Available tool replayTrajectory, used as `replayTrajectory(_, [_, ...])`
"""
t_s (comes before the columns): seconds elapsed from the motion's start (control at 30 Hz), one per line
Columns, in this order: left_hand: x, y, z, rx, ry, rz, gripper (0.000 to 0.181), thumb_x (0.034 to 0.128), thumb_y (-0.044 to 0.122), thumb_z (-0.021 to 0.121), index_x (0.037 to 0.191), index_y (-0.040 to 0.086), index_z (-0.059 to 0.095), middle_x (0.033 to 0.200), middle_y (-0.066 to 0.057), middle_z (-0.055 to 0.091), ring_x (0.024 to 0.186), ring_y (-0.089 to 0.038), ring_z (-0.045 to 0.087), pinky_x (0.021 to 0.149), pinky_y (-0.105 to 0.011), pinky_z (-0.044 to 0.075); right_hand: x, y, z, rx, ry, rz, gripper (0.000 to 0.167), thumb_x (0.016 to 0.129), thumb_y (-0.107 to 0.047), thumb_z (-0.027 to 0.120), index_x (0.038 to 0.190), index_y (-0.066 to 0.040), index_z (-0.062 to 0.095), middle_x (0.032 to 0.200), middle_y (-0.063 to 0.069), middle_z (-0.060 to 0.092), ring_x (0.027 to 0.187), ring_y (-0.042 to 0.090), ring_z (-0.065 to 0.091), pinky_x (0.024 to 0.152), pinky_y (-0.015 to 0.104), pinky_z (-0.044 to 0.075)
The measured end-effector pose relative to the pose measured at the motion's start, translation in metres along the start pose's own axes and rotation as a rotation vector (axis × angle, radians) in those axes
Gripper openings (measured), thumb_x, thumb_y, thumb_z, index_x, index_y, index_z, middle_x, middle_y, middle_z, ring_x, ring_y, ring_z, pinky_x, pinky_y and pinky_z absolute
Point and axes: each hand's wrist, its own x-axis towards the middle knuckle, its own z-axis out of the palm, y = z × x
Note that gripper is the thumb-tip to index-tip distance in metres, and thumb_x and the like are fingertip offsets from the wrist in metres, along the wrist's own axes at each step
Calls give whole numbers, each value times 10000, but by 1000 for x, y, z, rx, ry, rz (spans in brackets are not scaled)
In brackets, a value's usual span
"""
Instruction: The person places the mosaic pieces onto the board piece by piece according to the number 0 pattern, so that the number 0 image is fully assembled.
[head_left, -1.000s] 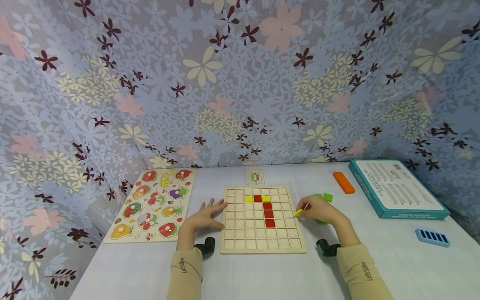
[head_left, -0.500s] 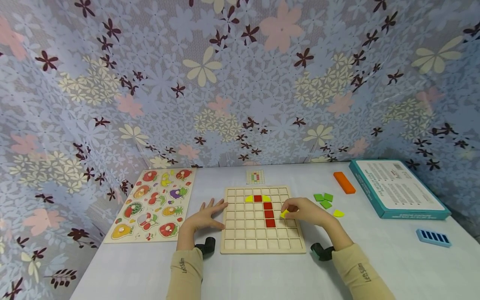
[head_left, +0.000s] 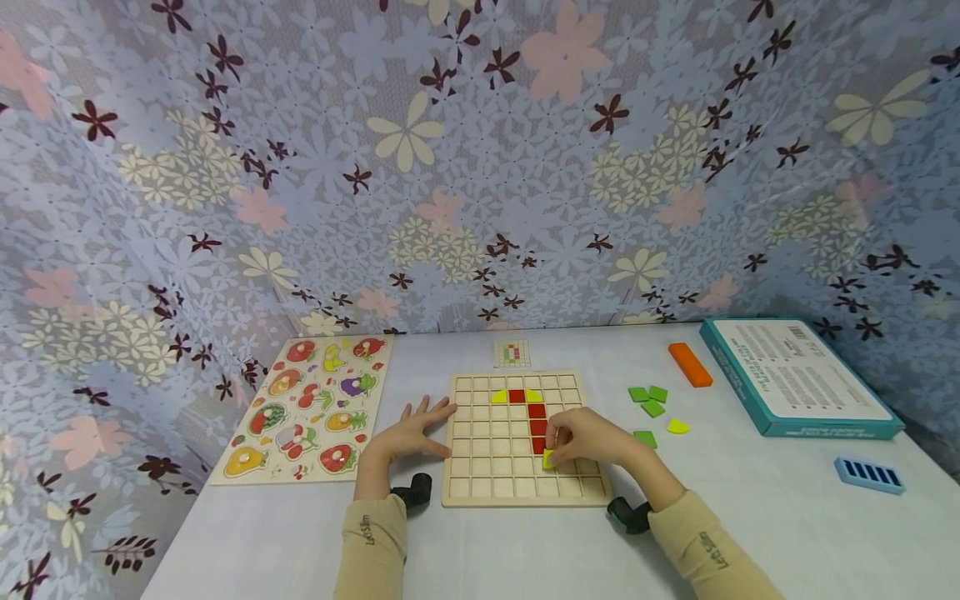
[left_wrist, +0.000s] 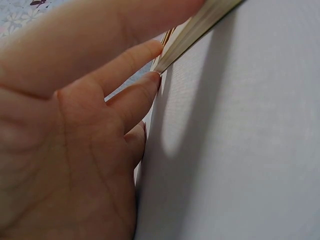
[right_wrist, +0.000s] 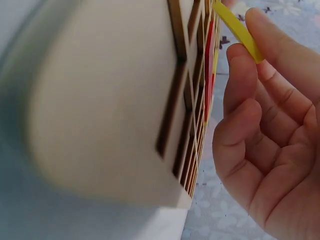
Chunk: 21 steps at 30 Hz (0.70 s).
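A pale wooden grid board (head_left: 480, 489) lies in front of me. My left hand (head_left: 407, 435) has its fingers spread, and its fingertips touch the board's left edge. Over the board's right half, my right hand (head_left: 588, 437) pinches a yellow tile (head_left: 548, 460) between thumb and fingers. That tile is at the lower end of a column of red tiles (head_left: 537, 427) set in the grid. In the right wrist view the yellow tile (right_wrist: 237, 30) appears tilted and edge-on. At the top of the pattern a red tile (head_left: 517, 396) sits between two rounded yellow pieces (head_left: 533, 396).
Several green tiles (head_left: 653, 408) and a loose yellow piece (head_left: 678, 427) lie right of the board. A small pattern card (head_left: 512, 354) is behind it. A fruit puzzle (head_left: 307, 408) lies left; an orange block (head_left: 690, 365), a teal box (head_left: 802, 375) and a blue slotted piece (head_left: 868, 475) lie right.
My right hand has carried the yellow tile leftward from beside the board to the lower end of the red column. Green tiles and a yellow piece it covered now show. The left hand stays put.
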Motion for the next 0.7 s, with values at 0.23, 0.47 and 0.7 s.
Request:
replayTrajectory(0.23, [-1,1,-1,-7,-1,-2,851,677,196,759,1425,104,363,1529,-81,184,1410,-334,-42,1131,-484,-112,-1,-7,3,-10,-24,-10,92,755,-16,711,792,-63,641,717,-32,604,656,92,548,591,215,492])
replayTrajectory(0.47, [-1,1,-1,-2,1,-2,849,677,191,757,1424,102,363,1528,-83,188,1410,-335,-38,1132,-486,-106,-1,-12,4,-48,-22,-12,105,750,35,692,805,-48,657,752,-15,621,683,83,544,602,197,494])
replayTrajectory(0.7, [-2,3,-1,-15,5,-13,848,673,178,759,1421,102,369,1527,-87,190,1410,-332,-40,1132,-482,-109,0,-13,7,-97,-13,3,101,758,9,699,811,-73,668,758,-36,621,684,85,531,596,200,483])
